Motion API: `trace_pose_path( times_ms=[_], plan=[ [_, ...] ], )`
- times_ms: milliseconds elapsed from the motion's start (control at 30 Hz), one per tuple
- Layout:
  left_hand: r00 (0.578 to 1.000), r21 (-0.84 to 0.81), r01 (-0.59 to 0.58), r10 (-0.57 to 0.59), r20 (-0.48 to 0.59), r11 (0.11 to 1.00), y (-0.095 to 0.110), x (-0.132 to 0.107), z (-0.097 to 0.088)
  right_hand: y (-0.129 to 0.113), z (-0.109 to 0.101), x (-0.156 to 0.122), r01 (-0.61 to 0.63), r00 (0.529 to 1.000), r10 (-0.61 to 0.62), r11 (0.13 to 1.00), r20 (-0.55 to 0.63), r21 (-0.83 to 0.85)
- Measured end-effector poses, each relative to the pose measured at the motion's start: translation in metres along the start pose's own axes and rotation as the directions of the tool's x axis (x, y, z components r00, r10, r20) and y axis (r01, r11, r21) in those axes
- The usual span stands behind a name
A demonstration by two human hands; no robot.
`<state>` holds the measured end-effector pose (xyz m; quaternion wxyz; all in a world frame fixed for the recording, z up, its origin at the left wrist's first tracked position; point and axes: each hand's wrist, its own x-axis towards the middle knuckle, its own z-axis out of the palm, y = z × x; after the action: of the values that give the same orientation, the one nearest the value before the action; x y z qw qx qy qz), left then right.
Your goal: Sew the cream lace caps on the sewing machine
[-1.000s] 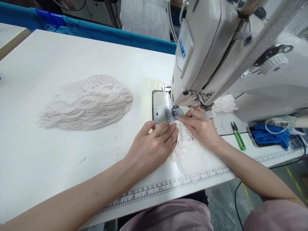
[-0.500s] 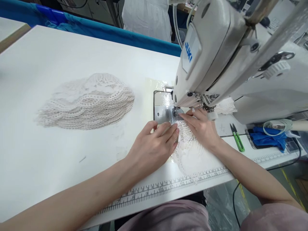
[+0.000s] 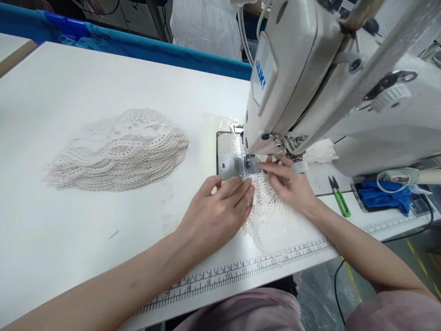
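Observation:
A white lace piece [image 3: 272, 216], gathered near its top, lies under the sewing machine [image 3: 285, 78] head, its lower part spreading towards the table's front edge. My left hand [image 3: 220, 204] rests at its left edge, fingers bent together and their tips closed on the lace border. On the right, my right hand [image 3: 292, 184] lies against the gathers with its fingers stretched apart. Its index finger points at the presser foot [image 3: 248, 163], and other fingertips are partly hidden beneath the machine head. The metal needle plate [image 3: 229, 165] shows just beyond my left hand.
A stack of lace pieces [image 3: 120, 151] lies on the left of the white table [image 3: 86, 248]. Green thread snips [image 3: 340, 197] and a blue cloth [image 3: 384, 195] are at the right. Another lace piece [image 3: 320, 151] sits behind my right hand. A ruler strip [image 3: 227, 276] lines the front edge.
My right hand's fingers have spread, with the index finger straighter near the presser foot. My left hand keeps its place at the lace. The whole view has shifted slightly.

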<state>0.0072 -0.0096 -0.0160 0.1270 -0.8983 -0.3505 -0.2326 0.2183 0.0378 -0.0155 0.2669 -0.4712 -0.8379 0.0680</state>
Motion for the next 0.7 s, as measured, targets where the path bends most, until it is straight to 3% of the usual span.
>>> trace_pose_path(
  times_ms=[133, 233, 333, 467, 567, 700],
  plan=[
    [1.0, 0.004, 0.002, -0.002, -0.001, 1.0, 0.0, 0.0, 0.0, -0.008, -0.001, -0.004, 0.167, 0.985, -0.142, 0.937, 0.103, -0.308],
    [1.0, 0.001, 0.005, -0.005, 0.009, 1.0, 0.0, 0.0, -0.001, -0.008, 0.002, 0.0, 0.132, 0.989, -0.089, 0.885, 0.117, -0.447],
    [1.0, 0.008, 0.01, -0.01, 0.015, 1.0, -0.001, 0.002, -0.002, -0.007, 0.0, 0.002, 0.078, 0.997, -0.056, 0.878, 0.06, -0.472],
    [0.999, 0.018, 0.014, -0.015, 0.03, 1.0, -0.002, 0.006, -0.003, -0.013, -0.008, -0.003, 0.197, 0.979, -0.203, 0.91, 0.022, -0.366],
    [0.999, 0.022, 0.023, -0.024, 0.036, 0.999, -0.004, 0.007, -0.004, -0.021, -0.01, -0.009, 0.256, 0.966, -0.253, 0.898, 0.058, -0.359],
    [0.999, 0.034, 0.029, -0.03, 0.042, 0.999, -0.004, 0.007, -0.004, -0.025, -0.006, -0.01, 0.246, 0.969, -0.209, 0.859, 0.13, -0.449]
  ],
)
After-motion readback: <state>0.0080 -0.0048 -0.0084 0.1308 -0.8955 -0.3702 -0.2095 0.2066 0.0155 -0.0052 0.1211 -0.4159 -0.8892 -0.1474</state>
